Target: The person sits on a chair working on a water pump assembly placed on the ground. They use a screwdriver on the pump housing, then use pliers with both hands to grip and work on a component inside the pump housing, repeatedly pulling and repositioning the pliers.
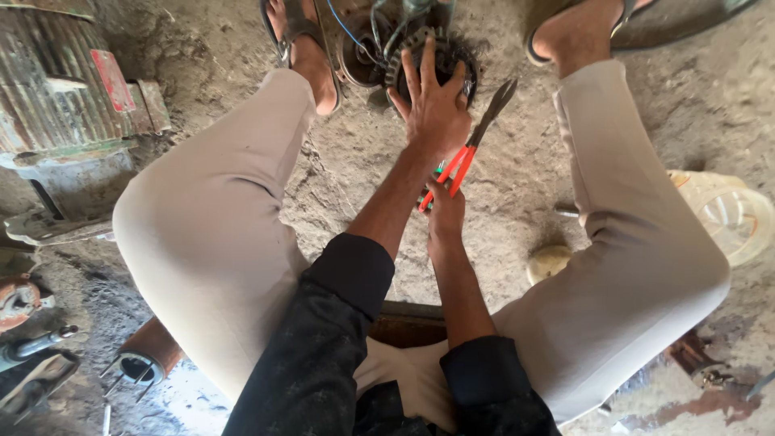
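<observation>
A person seated low on a dirt floor is looking down between their own knees. The left hand (436,101) is reaching forward to twelve o'clock, fingers spread and pressing flat on a dark round motor part (420,56) with toothed edges and loose wires, steadying it between the two sandalled feet. Just below, toward six o'clock, the right hand (445,211) is closing around the red handles of a pair of pliers (472,144), whose dark jaws are pointing up to one o'clock, beside the motor part but not touching it. This looks like the step of bracing the part before working on it; bringing the jaws onto a wire or tooth would call for a careful aim. The left palm is hiding the part's centre, and its top is cut off by the frame edge. At nine o'clock a ribbed motor housing (56,89) is lying; at three o'clock, a pale plastic container (731,214).
</observation>
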A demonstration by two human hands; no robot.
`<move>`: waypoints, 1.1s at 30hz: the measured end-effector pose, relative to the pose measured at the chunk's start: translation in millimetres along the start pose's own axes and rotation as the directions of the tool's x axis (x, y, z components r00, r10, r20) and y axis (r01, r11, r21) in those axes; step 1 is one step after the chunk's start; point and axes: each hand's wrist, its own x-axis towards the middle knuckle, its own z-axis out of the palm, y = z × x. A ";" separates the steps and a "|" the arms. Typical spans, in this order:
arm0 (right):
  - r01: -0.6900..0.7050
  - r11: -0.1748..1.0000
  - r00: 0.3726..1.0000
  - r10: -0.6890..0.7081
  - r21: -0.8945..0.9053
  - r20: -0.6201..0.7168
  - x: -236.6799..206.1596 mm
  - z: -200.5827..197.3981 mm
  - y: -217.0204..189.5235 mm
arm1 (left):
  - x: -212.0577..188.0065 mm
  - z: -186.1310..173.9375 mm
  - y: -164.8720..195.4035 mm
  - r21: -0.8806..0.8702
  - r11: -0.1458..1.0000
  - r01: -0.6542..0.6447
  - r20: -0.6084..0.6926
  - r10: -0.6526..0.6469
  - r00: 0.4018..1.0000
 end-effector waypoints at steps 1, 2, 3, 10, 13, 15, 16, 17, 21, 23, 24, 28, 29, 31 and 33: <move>0.002 1.000 1.000 -0.002 0.013 0.020 -0.2 -0.3 0.2 | 0.4 -2.7 -1.0 -0.009 1.000 -0.003 0.019 0.003 1.000; 0.004 1.000 0.999 -0.005 0.027 0.039 -0.4 -1.2 0.9 | 2.1 -5.5 -3.2 -0.013 1.000 -0.024 0.004 0.024 1.000; 0.003 0.999 0.998 -0.006 0.043 0.056 -1.2 -1.5 0.3 | 4.3 -8.2 -6.8 -0.016 0.999 -0.045 -0.008 0.045 0.999; -0.130 0.983 0.911 0.066 0.132 0.408 -25.7 -10.7 -21.1 | 4.1 -22.7 -57.9 -0.439 0.893 -0.096 -0.507 -0.158 0.847; -0.229 0.973 0.834 0.190 0.013 0.519 -33.4 -14.4 -47.9 | -9.8 -21.8 -69.7 -0.602 0.797 -0.055 -0.374 -0.221 0.901; -0.252 0.967 0.820 0.239 -0.046 0.521 -34.9 -15.6 -70.5 | -24.4 -18.4 -69.2 -0.649 0.761 0.008 -0.288 -0.255 0.923; -0.282 0.958 0.808 0.270 -0.059 0.523 -34.4 -15.7 -82.3 | -31.0 -16.5 -67.4 -0.670 0.742 0.036 -0.246 -0.267 0.932; -0.314 0.946 0.793 0.307 -0.079 0.526 -33.9 -16.2 -94.1 | -36.5 -14.9 -65.4 -0.659 0.743 0.117 -0.180 -0.307 0.934; -0.285 0.927 0.745 0.375 -0.245 0.551 -33.0 -15.1 -126.8 | -58.0 -6.2 -58.2 -0.599 0.764 0.239 -0.073 -0.349 0.934; -0.284 0.914 0.773 0.397 -0.290 0.496 -31.5 -11.6 -133.6 | -64.7 -1.8 -56.8 -0.604 0.759 0.241 -0.043 -0.333 0.942; -0.281 0.908 0.785 0.404 -0.312 0.469 -30.0 -9.9 -135.6 | -66.7 0.1 -56.4 -0.619 0.742 0.259 -0.007 -0.335 0.942; -0.232 0.905 0.798 0.387 -0.357 0.462 -23.4 -9.0 -133.0 | -67.5 3.6 -56.9 -0.624 0.739 0.254 0.006 -0.321 0.947; -0.233 0.904 0.801 0.388 -0.358 0.457 -20.3 -10.0 -130.6 | -67.5 4.0 -56.8 -0.624 0.739 0.255 -0.007 -0.332 0.943; -0.216 0.905 0.818 0.373 -0.367 0.438 -13.4 -11.2 -121.4 | -67.3 4.4 -56.6 -0.623 0.742 0.248 -0.034 -0.342 0.939; -0.185 0.902 0.840 0.351 -0.390 0.414 -6.5 -9.6 -103.8 | -68.0 4.8 -56.8 -0.650 0.727 0.221 -0.057 -0.336 0.940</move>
